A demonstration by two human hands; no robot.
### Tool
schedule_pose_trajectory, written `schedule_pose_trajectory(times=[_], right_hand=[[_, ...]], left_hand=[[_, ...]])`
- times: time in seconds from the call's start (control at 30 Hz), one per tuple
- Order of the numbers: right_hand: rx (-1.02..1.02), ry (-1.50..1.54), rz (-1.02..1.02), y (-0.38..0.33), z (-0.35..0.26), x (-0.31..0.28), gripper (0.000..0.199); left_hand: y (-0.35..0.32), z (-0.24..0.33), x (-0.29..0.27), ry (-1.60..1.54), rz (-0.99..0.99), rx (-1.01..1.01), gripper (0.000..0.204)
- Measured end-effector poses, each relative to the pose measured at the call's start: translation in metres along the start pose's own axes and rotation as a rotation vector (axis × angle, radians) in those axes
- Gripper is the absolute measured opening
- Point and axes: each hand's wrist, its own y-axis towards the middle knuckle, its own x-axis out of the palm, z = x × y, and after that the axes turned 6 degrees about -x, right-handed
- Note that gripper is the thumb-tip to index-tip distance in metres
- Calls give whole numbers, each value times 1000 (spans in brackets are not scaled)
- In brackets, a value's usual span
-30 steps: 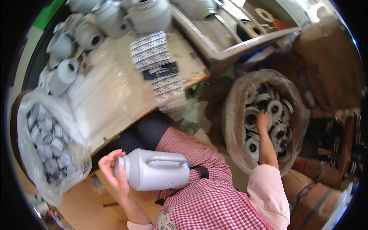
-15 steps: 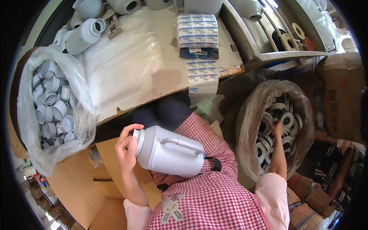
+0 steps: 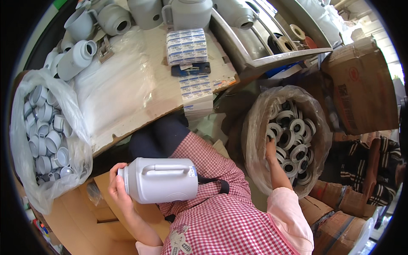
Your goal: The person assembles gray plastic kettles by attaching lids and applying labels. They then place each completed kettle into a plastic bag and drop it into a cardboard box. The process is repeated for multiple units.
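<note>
My left hand [image 3: 120, 187] is closed round the neck end of a pale grey jug [image 3: 163, 180]. The jug lies sideways above my lap, its handle uppermost and a small blue-and-white label near its base. Over at the right, my right hand [image 3: 270, 148] reaches into a clear plastic bag [image 3: 253, 163] full of grey ring-shaped parts [image 3: 298, 126]. It touches the rings at the left side of the heap, and its fingertips are partly hidden among them.
On the worktable [image 3: 163, 104] lie a label roll [image 3: 187, 46], a dark phone-like object [image 3: 191, 69] and plastic sheeting [image 3: 114, 72]. More grey jugs [image 3: 76, 59] stand behind. A bag of grey cups [image 3: 46, 131] is at left, an open carton [image 3: 80, 212] below, stacked cartons [image 3: 361, 85] at right.
My right hand has shifted from the middle of the rings to their left side. The jug has turned to lie more level in my left hand. The whole view has swung somewhat.
</note>
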Motion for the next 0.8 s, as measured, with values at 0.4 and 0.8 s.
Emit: schedule_pose_trajectory(times=[0.4, 0.8], right_hand=[[-780, 1184, 274, -83, -371, -263, 48], [-658, 1429, 45, -122, -462, -239, 51]], left_hand=[[15, -28, 42, -755, 204, -421, 55], [7, 0, 25, -435, 423, 245, 50]])
